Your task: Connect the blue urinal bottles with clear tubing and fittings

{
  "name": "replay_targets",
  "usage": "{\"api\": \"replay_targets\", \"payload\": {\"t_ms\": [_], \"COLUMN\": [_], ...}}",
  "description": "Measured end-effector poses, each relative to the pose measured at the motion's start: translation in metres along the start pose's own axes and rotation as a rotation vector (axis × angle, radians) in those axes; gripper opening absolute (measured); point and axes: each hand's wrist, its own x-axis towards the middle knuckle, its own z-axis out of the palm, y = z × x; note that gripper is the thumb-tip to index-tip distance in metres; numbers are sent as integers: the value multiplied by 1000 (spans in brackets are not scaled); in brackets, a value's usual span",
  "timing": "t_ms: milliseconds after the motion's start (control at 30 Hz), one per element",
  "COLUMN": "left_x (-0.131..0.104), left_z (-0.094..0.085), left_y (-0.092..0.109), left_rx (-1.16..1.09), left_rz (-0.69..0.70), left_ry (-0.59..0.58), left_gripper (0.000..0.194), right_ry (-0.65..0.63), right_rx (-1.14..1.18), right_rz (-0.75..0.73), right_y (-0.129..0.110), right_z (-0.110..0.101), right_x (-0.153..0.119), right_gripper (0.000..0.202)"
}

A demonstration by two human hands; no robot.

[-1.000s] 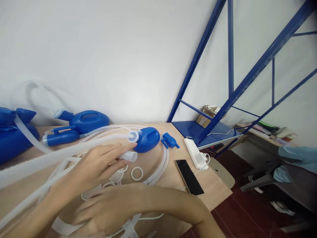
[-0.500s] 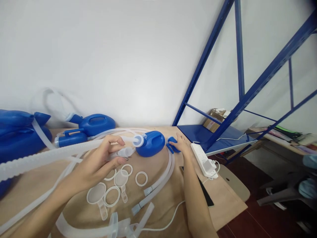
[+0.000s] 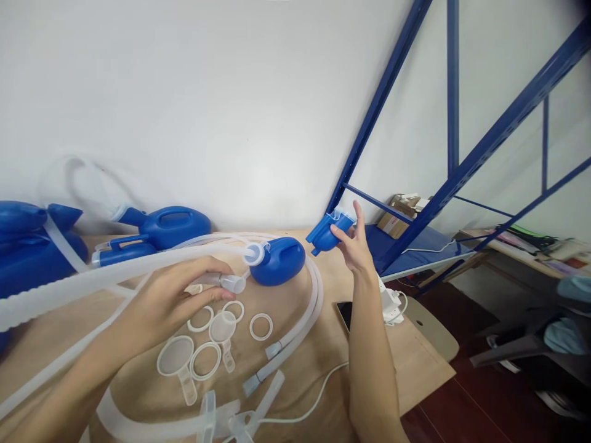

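My left hand [image 3: 184,298] is closed around the end of a clear tube, whose pale fitting [image 3: 233,283] sticks out past the fingertips. Raised above the table's right part, my right hand [image 3: 353,243] grips a small blue container [image 3: 329,231] with a clear rim, index finger pointing up. Between the hands a blue bottle [image 3: 282,261] lies on its side, its white collar joined to a thick ribbed hose [image 3: 138,271]. Below are white rings [image 3: 261,327], clear round lids with tabs [image 3: 176,355] and two hose ends with grey tips [image 3: 273,351].
More blue bottles [image 3: 178,226] and a large blue container [image 3: 37,264] are at the left by the wall. At the right are a white power strip [image 3: 392,306], a dark phone [image 3: 344,312], a white cable [image 3: 318,403] and a blue metal rack [image 3: 392,92].
My right hand has lifted the small blue container off the table, up and slightly right. My left hand keeps its hold on the tube. The view has shifted slightly.
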Motion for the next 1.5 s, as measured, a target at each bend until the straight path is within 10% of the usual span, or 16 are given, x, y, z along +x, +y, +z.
{"api": "replay_targets", "payload": {"t_ms": [133, 467, 1067, 1500], "left_x": [7, 14, 5, -6], "left_z": [2, 7, 22, 18], "left_y": [5, -4, -16, 3], "left_rx": [109, 295, 595, 542], "left_rz": [75, 94, 337, 423], "left_ry": [8, 53, 286, 162], "left_gripper": [41, 58, 38, 37], "right_ry": [29, -87, -191, -392], "right_rx": [155, 266, 297, 381], "right_rz": [-171, -206, -349, -319], "right_y": [-28, -47, -42, -42], "right_z": [40, 109, 96, 94], "right_x": [-19, -65, -64, -65], "right_gripper": [77, 73, 64, 61]}}
